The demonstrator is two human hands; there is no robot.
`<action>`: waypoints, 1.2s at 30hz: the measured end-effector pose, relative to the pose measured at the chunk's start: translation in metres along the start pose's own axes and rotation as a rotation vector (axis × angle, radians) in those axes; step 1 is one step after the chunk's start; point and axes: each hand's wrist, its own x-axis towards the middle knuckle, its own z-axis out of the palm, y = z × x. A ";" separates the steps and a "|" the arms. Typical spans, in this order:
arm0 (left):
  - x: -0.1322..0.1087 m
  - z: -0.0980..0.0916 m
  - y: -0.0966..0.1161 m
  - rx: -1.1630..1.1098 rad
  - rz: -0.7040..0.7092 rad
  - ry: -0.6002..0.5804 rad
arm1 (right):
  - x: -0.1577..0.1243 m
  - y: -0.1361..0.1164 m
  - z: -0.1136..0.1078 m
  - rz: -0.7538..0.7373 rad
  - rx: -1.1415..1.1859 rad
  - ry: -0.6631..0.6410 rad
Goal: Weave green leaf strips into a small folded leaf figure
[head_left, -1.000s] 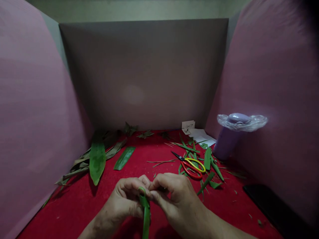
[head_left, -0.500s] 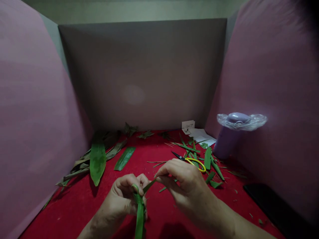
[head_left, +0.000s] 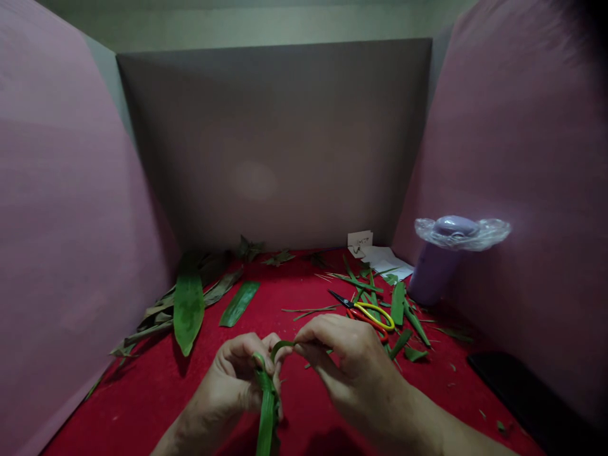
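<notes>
Low in the middle, my left hand is closed around a folded green leaf strip. One long end of it hangs down toward the bottom edge, and a small loop shows by the thumb. A thin leaf end arches up from the left fingers. My right hand pinches the tip of that thin end between thumb and forefinger. Just beyond the right hand lie scissors with one yellow and one red handle. Part of the folded leaf is hidden behind the left fingers.
Broad leaves and dry ones lie at the left, with a cut leaf piece beside them. Leaf scraps litter the right. A purple tumbler, white papers and a dark flat object are there too. Panels enclose the red cloth.
The thin leaf end was straight and slanting; now it bends in an arch. My right hand has shifted slightly down and left, uncovering the scissors' red handle.
</notes>
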 end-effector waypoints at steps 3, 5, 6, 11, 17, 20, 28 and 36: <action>0.002 -0.003 -0.002 -0.004 0.024 -0.016 | 0.000 0.001 0.001 -0.003 0.008 0.021; 0.001 -0.002 -0.001 0.015 -0.003 0.008 | 0.001 0.001 0.002 0.008 0.028 0.044; 0.000 -0.001 0.000 0.030 -0.030 0.013 | 0.001 0.001 0.002 0.022 0.058 0.050; -0.006 0.003 -0.001 0.140 -0.149 -0.030 | 0.006 0.000 0.006 0.231 0.558 -0.039; -0.007 0.005 -0.004 0.218 -0.135 -0.040 | 0.013 0.000 0.006 0.474 0.986 -0.086; -0.008 0.009 0.000 0.153 -0.190 0.000 | 0.014 -0.002 0.004 0.540 1.025 -0.063; -0.008 0.011 -0.002 0.100 -0.114 0.094 | 0.014 -0.002 0.004 0.545 0.985 0.066; -0.003 0.001 -0.007 0.138 -0.364 0.021 | 0.013 0.000 0.005 0.482 0.904 0.082</action>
